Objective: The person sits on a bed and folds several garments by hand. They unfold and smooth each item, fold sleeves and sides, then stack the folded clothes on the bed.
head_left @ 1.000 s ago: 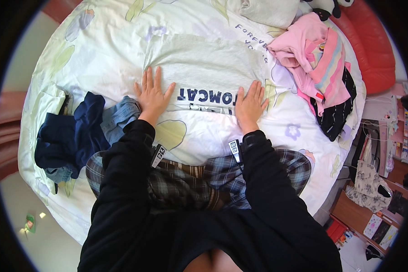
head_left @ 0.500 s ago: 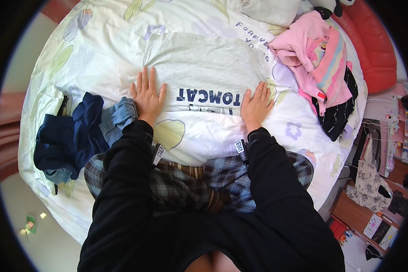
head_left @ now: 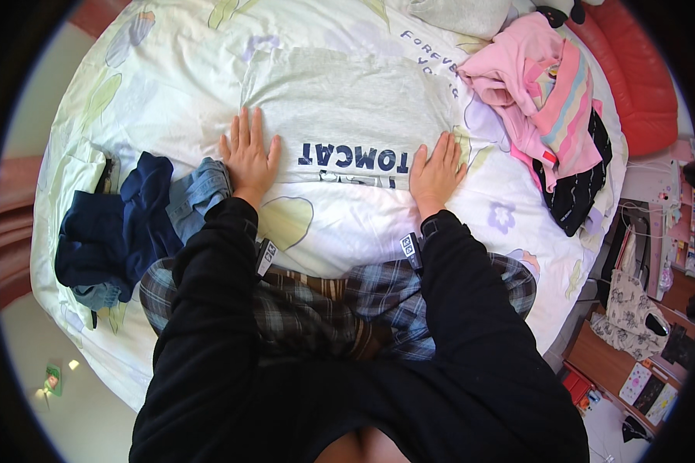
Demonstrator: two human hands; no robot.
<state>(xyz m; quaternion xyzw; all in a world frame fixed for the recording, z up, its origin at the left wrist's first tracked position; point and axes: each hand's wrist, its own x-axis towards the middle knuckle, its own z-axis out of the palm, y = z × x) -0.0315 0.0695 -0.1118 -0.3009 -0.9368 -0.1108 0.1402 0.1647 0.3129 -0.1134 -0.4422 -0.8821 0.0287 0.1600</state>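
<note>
Smoothing, seemingly: left hand (head_left: pixel 251 163) and right hand (head_left: pixel 438 174) flat, fingers extended, gripping nothing, at rectangular pale-grey, navy-lettered cloth garment's (head_left: pixel 347 104) edges; next fold likely needs pinching.

Red padded furniture (head_left: pixel 635 89) at upper right, reddish curtain (head_left: pixel 18 224) at left, patterned cream cloth (head_left: pixel 624 309)

- Bed (head_left: pixel 170 92) brightly, diffusely lit; soft shadows cast.
- Straight edges bent around bed; outer rim blacked out.
- Small bright spots (head_left: pixel 73 364) recorded left of bed.
</note>
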